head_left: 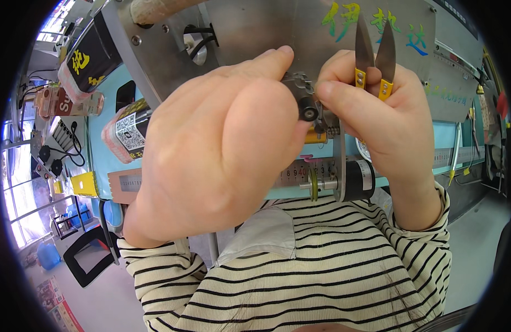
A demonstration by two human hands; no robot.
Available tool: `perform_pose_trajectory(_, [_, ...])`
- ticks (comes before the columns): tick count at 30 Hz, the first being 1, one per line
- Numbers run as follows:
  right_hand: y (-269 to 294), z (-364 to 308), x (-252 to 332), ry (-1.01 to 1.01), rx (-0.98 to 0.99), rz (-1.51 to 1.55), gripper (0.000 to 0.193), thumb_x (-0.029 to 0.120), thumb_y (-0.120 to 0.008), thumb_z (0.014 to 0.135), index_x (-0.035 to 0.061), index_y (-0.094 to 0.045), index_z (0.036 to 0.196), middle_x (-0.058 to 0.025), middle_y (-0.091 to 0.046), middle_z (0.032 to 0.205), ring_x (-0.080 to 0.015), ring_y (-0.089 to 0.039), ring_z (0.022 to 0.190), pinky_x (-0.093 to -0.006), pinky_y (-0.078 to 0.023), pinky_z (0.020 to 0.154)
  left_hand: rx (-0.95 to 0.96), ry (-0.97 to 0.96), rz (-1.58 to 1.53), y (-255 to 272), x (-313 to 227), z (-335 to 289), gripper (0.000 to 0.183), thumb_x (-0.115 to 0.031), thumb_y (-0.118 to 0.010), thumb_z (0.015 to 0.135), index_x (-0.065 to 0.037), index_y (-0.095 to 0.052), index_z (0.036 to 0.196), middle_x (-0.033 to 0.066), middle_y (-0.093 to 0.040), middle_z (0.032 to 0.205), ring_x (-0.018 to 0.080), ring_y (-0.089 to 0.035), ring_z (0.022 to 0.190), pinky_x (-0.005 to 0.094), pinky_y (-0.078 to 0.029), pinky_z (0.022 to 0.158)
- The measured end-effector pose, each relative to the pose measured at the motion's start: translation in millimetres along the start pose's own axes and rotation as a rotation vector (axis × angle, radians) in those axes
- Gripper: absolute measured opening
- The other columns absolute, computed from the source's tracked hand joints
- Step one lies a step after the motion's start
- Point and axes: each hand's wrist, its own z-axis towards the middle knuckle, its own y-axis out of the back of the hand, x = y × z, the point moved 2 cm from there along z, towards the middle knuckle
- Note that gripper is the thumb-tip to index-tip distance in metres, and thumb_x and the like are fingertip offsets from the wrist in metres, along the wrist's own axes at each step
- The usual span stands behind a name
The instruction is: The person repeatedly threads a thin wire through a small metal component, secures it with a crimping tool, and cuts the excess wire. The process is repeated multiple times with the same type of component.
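Observation:
My left hand (216, 133) looms large in the middle, its back toward me, closed at the left of a small black metal mechanism (304, 98). Its fingertips are mostly hidden behind the hand, so what they pinch, if anything, does not show. My right hand (380, 105) is at the right of the same mechanism, thumb and forefinger pressed together close to it. Thread snips (362, 52) with yellow grips are tucked in that hand, their two blades pointing up and apart. Below the mechanism are a brass-coloured spool (317, 136) and a spring on a rod.
Behind stands a metal machine housing (255, 39). Nearer me are a ruler strip (291, 176), a green-rimmed pulley (313, 185) and a black motor (359, 180). Left on the blue table lie a black phone (125, 95), a QR-labelled package (128, 133) and a dark box (95, 52).

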Motion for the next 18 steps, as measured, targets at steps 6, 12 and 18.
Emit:
perform_pose_trajectory(6, [-0.2, 0.7, 0.7, 0.014, 0.002, -0.016, 0.005, 0.004, -0.060, 0.085, 0.0013, -0.061, 0.081, 0.0010, -0.057, 0.079, -0.0014, -0.041, 0.057, -0.0187, -0.029, 0.049, -0.005, -0.010, 0.014, -0.7, 1.1, -0.4, 0.026, -0.004, -0.078, 0.068, -0.005, -0.052, 0.073, 0.0168, -0.071, 0.102, 0.0182, -0.067, 0.065, 0.0233, -0.052, 0.057])
perform_pose_trajectory(12, [-1.8, 1.9, 0.9, 0.008, -0.004, -0.004, 0.004, 0.003, -0.060, 0.084, 0.0012, -0.061, 0.081, 0.0011, -0.057, 0.079, -0.0015, -0.041, 0.057, -0.0185, -0.029, 0.049, -0.005, 0.006, -0.003, -0.6, 1.7, -1.4, 0.028, -0.003, -0.079, 0.066, -0.005, -0.051, 0.072, 0.0173, -0.071, 0.103, 0.0173, -0.066, 0.065, 0.0234, -0.052, 0.057])
perform_pose_trajectory(18, [0.0, 1.6, 0.7, 0.014, -0.002, -0.029, 0.005, 0.002, -0.060, 0.083, 0.0009, -0.061, 0.079, 0.0012, -0.057, 0.077, -0.0025, -0.043, 0.060, -0.0195, -0.031, 0.052, 0.072, 0.033, -0.114, 6.0, 4.5, -0.9, 0.029, 0.006, -0.073, 0.068, -0.005, -0.048, 0.079, 0.0200, -0.070, 0.104, 0.0181, -0.066, 0.070, 0.0229, -0.052, 0.062])
